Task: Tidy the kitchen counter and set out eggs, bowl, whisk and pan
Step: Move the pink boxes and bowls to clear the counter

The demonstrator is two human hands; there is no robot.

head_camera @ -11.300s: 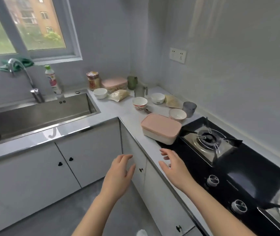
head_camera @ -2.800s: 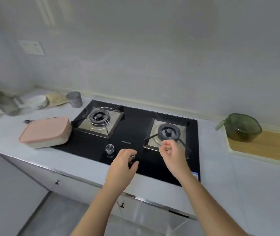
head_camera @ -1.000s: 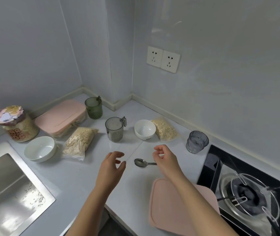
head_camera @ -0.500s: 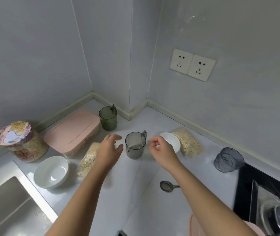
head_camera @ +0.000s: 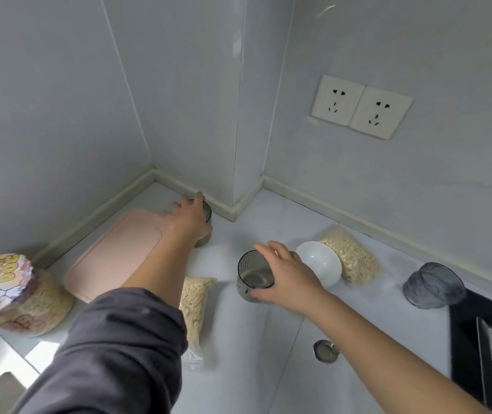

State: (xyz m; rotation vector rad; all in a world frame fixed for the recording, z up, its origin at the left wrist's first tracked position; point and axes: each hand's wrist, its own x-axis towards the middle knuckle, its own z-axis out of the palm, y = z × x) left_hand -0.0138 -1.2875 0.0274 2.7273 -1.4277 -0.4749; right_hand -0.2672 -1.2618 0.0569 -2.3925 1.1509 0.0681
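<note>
Now both hands are on the corner clutter: the left hand (head_camera: pixel 189 216) is wrapped over the green cup (head_camera: pixel 205 215) at twelve o'clock, fingers curled round its rim, while the right hand (head_camera: pixel 288 277) cups the grey measuring cup (head_camera: pixel 252 276) at centre, thumb and fingers closing on its wall. Half a second ago both hands hovered open beside the grey cup; the left has since reached past the pink lidded box (head_camera: pixel 113 252). Tidying has plainly begun. The white bowl (head_camera: pixel 320 265) sits just beside the right hand at two o'clock; eggs, whisk and pan are out of view.
</note>
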